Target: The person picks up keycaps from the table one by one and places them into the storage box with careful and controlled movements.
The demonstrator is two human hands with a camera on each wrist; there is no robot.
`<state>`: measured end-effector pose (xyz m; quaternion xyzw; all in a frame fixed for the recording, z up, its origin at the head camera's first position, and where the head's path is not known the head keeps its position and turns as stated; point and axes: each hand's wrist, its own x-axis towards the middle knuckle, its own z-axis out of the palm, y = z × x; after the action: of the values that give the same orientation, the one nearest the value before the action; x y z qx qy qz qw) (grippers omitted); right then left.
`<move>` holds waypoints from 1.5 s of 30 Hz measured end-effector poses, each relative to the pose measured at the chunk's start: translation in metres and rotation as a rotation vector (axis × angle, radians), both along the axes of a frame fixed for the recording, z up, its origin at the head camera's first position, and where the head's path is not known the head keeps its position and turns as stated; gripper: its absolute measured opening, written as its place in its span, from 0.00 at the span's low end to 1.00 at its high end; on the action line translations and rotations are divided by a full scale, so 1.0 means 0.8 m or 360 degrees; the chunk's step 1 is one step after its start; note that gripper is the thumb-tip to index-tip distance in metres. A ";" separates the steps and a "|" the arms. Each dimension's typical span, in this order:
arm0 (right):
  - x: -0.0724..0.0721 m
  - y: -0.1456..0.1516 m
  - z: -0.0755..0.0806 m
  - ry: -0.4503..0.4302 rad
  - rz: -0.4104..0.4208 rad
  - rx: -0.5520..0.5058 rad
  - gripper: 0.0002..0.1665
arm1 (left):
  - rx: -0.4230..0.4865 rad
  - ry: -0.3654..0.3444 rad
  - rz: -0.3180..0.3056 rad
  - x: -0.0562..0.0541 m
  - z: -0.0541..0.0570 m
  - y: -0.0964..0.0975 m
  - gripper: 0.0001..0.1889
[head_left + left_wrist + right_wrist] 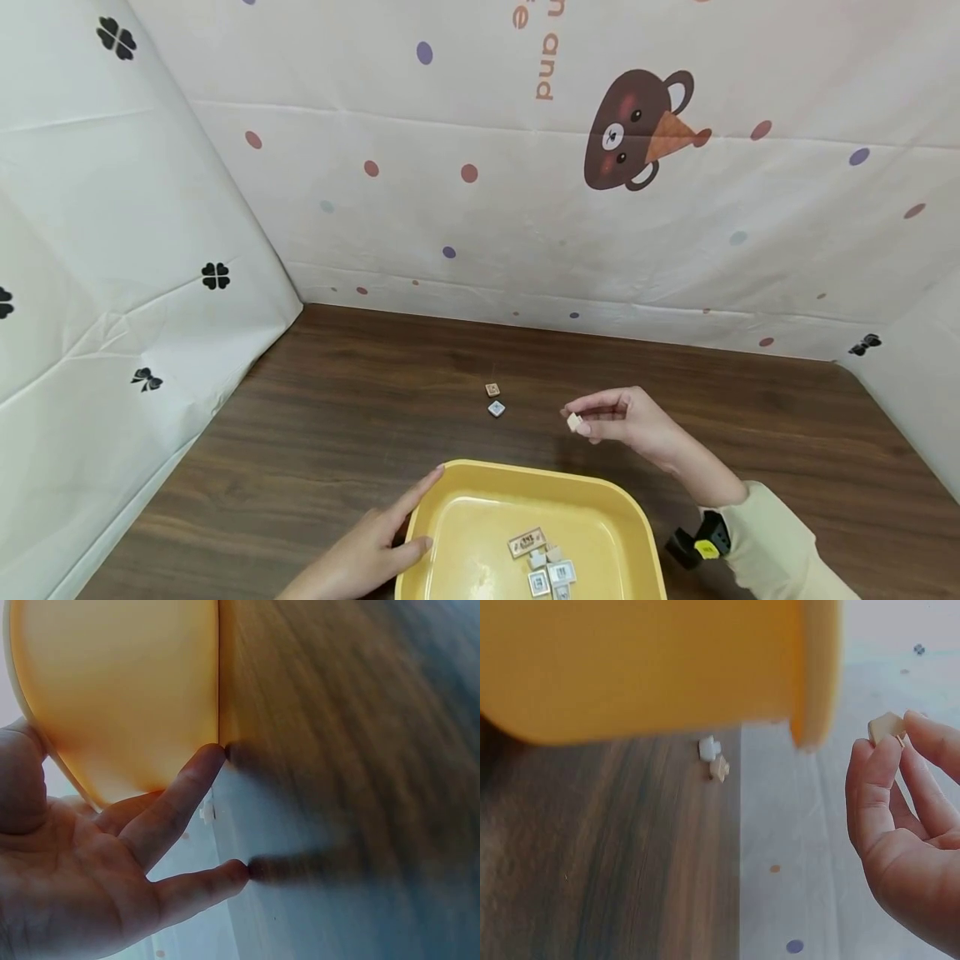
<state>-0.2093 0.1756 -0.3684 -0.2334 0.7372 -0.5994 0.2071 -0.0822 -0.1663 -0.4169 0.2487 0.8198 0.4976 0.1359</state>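
In the head view, my left hand (372, 543) holds the left edge of a yellow tray (525, 474), the thumb over the rim and the fingers along the outer wall. Two fingertips (238, 871) reach down to the tabletop in the left wrist view. My right hand (626, 425) is raised beyond the tray's far right corner and pinches a small beige block (574, 422) between thumb and fingers; the right wrist view also shows this block (886, 726). On the table beyond the tray lie a small tan block (492, 389) and a small whitish block (497, 408), close together.
Several small printed pieces lie grouped in the tray, among them a long tan one (527, 542) and a white one (561, 572). A dark wood-grain table (337, 417) carries everything. White printed sheets (375, 225) hang behind it and at both sides.
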 end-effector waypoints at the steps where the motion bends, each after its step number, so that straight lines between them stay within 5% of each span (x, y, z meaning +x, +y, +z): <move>1: 0.004 0.000 0.001 0.0007 0.0019 -0.0012 0.23 | -0.0003 -0.0006 -0.0002 0.000 0.000 0.000 0.35; 18: 0.048 0.004 0.005 0.0064 0.0314 -0.0183 0.15 | -0.0009 -0.0022 -0.0014 -0.002 0.001 -0.001 0.35; 34: 0.065 0.003 -0.006 0.0075 0.0514 -0.0322 0.16 | -0.0038 0.0013 -0.0003 -0.002 0.000 0.000 0.35; 45: 0.076 -0.003 -0.022 0.0171 0.0634 -0.0252 0.16 | -0.0023 -0.0022 -0.0001 0.000 0.000 0.000 0.35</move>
<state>-0.1482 0.1729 -0.3862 -0.4215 0.6371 -0.5893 0.2629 -0.0822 -0.1663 -0.4171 0.2445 0.8224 0.4933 0.1436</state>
